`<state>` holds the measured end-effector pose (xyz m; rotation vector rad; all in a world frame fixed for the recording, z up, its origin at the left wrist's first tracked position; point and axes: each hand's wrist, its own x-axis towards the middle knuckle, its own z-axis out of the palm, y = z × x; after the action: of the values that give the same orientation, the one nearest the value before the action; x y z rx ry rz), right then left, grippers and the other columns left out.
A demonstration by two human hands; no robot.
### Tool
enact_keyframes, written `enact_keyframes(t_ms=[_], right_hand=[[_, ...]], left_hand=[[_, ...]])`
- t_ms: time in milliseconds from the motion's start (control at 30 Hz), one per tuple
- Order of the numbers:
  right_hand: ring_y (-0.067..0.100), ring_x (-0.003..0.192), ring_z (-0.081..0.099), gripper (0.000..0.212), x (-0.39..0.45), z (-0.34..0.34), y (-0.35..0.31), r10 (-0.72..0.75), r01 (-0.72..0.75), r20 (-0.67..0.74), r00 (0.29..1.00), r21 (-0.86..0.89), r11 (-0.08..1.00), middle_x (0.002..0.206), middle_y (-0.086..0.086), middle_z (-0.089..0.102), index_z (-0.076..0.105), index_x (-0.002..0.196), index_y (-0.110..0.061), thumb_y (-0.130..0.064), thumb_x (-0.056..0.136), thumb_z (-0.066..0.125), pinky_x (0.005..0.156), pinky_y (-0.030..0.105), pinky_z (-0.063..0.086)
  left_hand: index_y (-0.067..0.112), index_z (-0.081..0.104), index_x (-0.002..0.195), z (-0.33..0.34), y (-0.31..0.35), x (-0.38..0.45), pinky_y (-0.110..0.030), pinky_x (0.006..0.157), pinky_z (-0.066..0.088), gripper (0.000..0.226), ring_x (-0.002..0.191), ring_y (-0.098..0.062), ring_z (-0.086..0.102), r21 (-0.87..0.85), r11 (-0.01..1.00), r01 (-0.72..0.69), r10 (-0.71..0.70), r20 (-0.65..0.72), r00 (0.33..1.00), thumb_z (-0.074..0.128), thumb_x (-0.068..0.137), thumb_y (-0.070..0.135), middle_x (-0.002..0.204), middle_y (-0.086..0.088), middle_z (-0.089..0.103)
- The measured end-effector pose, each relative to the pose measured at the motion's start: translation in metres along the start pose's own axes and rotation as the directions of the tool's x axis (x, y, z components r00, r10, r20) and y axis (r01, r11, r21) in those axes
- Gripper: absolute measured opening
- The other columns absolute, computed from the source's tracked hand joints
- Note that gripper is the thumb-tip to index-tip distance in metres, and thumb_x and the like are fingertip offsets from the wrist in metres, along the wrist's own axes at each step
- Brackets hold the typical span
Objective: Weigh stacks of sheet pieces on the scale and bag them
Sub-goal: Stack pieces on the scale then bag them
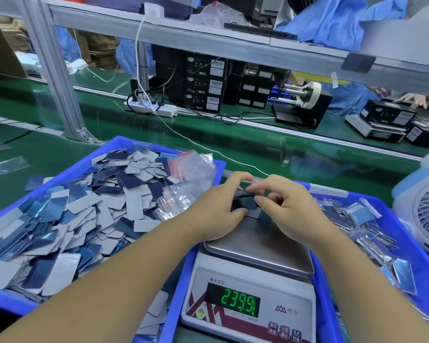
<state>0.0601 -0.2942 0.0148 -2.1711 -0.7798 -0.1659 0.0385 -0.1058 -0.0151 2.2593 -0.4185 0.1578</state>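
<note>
- Right now my two hands meet over the far end of the scale (252, 288), whose steel pan (263, 246) lies just under my wrists and whose green display reads 239.91 nearer to me than the fingers.
- My left hand (219, 206) has its fingers and thumb curled round a small dark stack of sheet pieces (244, 204), gripping it by its left end.
- My right hand (286, 204) pinches the same stack from the right, thumb and forefinger closing on its near corner, the other fingers loosely bent above it.
- From what I can see the stack sits between both sets of fingertips; I cannot tell whether its underside touches the pan.
- Left of my left fingers a blue tray (60, 174) holds a loose heap of grey and blue sheet pieces (84, 214).
- Just beyond my left knuckles a pile of clear zip bags (191, 169) with red strips lies in that tray's far right corner.
- Right of my right fingers a second blue tray (406, 233) holds filled bags (362, 219).
- Further right stands a white fan (426, 214).
- Beyond my fingertips runs a green conveyor belt (134, 127), with a white power strip (150, 107) and stacked black boxes (203, 82) on its far side.
</note>
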Motion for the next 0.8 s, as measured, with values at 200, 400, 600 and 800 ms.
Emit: enact_keyframes(t_ms=[200,400,600,800], right_hand=[[0.010,0.056,0.049,0.038,0.001,-0.007,0.001,-0.045,0.042,-0.024,0.999,-0.125,0.991,0.090,-0.010,0.059,0.071,0.094,-0.031,0.005,0.086,0.061,0.060,0.010,0.037],[0.011,0.053,0.047,0.044,0.001,-0.016,0.002,-0.079,0.073,-0.025,0.997,-0.183,0.980,0.095,-0.009,0.059,0.071,0.089,-0.032,0.009,0.080,0.062,0.056,0.011,0.035],[0.010,0.063,0.050,0.045,0.001,-0.026,0.002,-0.072,0.057,-0.038,0.997,-0.297,0.953,0.081,-0.012,0.055,0.057,0.078,-0.038,0.006,0.072,0.064,0.058,0.012,0.037],[0.005,0.063,0.050,0.029,-0.001,-0.037,0.005,0.023,-0.016,0.016,1.000,-0.364,0.931,0.071,-0.019,0.055,0.052,0.066,-0.029,-0.005,0.071,0.066,0.056,0.012,0.038]], left_hand=[[0.040,0.057,0.124,0.003,-0.003,0.003,-0.021,0.081,0.047,0.041,0.095,-0.002,0.059,-0.012,0.998,-0.057,0.057,-0.034,0.998,0.064,0.090,0.020,0.110,0.016,0.069],[0.043,0.055,0.128,0.003,-0.003,0.003,-0.006,0.075,0.042,0.045,0.089,0.007,0.058,-0.005,0.999,-0.054,0.054,-0.022,0.998,0.063,0.089,0.021,0.109,0.019,0.068],[0.037,0.055,0.131,0.004,-0.006,0.005,-0.015,0.079,0.047,0.044,0.092,-0.006,0.062,-0.008,1.000,-0.006,0.006,-0.015,1.000,0.065,0.091,0.022,0.109,0.012,0.069],[0.041,0.054,0.129,0.003,-0.008,0.004,-0.002,0.066,0.036,0.043,0.081,0.015,0.054,0.019,1.000,0.000,0.000,-0.028,1.000,0.066,0.090,0.028,0.103,0.021,0.063]])
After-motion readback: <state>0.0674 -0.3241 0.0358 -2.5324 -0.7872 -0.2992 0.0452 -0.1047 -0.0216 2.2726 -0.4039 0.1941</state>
